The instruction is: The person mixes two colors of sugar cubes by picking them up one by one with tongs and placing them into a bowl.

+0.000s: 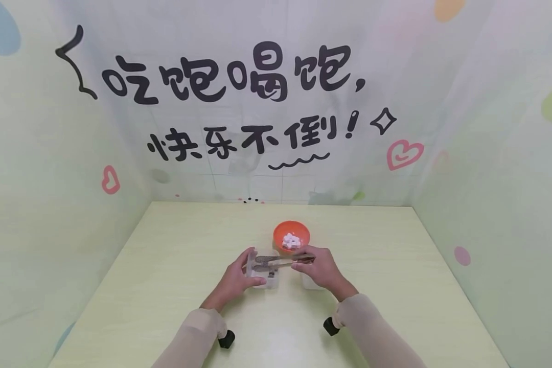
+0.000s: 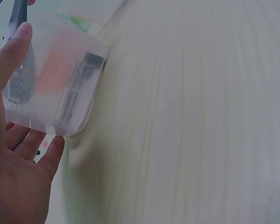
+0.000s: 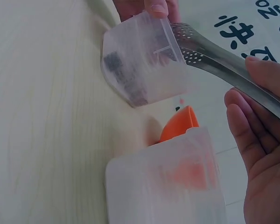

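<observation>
My left hand (image 1: 234, 280) holds a translucent plastic box (image 3: 144, 79) by its left side, with the thumb at the rim and fingers against the outer wall. Dark pieces (image 3: 121, 72) show through its wall, low inside the box. With its thumb and fingers, my right hand (image 1: 321, 266) grips metal tongs (image 3: 224, 59). Their perforated ends reach from the right in over the box opening, side by side with a gap between them. In the left wrist view, one tong end (image 2: 22, 79) overlaps the box, its tip down near the wall.
Behind the hands stands an orange bowl (image 1: 278, 234) with several white cubes (image 1: 291, 240) in it. A second translucent box (image 3: 163, 191) is under and beside my right hand. The pale wooden table (image 1: 175, 266) ends at a printed curtain behind and at both sides.
</observation>
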Demonstrator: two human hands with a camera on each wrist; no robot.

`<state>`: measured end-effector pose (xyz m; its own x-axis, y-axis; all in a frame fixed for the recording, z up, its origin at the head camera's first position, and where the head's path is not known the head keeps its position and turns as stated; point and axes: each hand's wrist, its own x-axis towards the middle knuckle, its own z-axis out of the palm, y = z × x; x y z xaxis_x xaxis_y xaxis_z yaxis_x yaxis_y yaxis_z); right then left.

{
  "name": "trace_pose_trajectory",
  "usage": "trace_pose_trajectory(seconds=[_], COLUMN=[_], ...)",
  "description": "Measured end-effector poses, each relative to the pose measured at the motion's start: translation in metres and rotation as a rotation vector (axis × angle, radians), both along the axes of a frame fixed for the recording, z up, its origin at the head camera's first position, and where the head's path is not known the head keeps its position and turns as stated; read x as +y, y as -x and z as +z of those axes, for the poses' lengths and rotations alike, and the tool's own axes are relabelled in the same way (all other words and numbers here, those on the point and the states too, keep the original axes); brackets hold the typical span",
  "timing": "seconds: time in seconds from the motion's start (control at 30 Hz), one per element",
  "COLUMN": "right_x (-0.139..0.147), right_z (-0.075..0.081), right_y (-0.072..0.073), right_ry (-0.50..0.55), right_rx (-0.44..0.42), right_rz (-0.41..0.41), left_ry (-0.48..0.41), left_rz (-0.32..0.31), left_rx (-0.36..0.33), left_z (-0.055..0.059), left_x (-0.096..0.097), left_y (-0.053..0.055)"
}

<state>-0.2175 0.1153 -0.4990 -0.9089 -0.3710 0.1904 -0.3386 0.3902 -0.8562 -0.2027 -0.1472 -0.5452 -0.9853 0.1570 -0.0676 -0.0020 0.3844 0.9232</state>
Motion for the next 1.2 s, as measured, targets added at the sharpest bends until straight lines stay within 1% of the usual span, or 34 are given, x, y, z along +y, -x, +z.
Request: trace_pose_trajectory(seconds=[0.13,0.4,0.53,0.73,0.9,1.1,1.2], right_x=[-0.006,-0.017,-0.02,-0.023,-0.026,-0.027,-0.027], right_z=[-0.001,-0.006,-0.006,-0.004,-0.003,-0.002,-0.002], right_y=[0.0,-0.002,-0.003,-0.001,0.0,-0.001,-0.002], right_ry=[-0.053,-0.12,-0.15,-0.171,-0.18,-0.189,-0.192], right_rx=[-0.015,-0.003,-0.019,-0.02,-0.001,0.032,0.031], right_rz=[0.025,0.003,-0.006,-0.004,-0.006,-0.015,-0.016], left_ry=[-0.005,0.001,-0.014,-0.008,-0.004,-0.004,-0.002], left_rz=[0.001,0.0,-0.004,-0.012,-0.017,-0.018,-0.014], left_rx=[0.002,-0.004,-0.003,0.006,0.018,0.01,0.01], left_z=[0.001,-0.001,-0.001,-0.003,-0.002,0.0,0.0], left_x=[0.001,0.0,0.0,-0.001,-0.001,-0.001,0.0], left_y=[0.0,0.0,0.001,0.002,0.002,0.001,0.0])
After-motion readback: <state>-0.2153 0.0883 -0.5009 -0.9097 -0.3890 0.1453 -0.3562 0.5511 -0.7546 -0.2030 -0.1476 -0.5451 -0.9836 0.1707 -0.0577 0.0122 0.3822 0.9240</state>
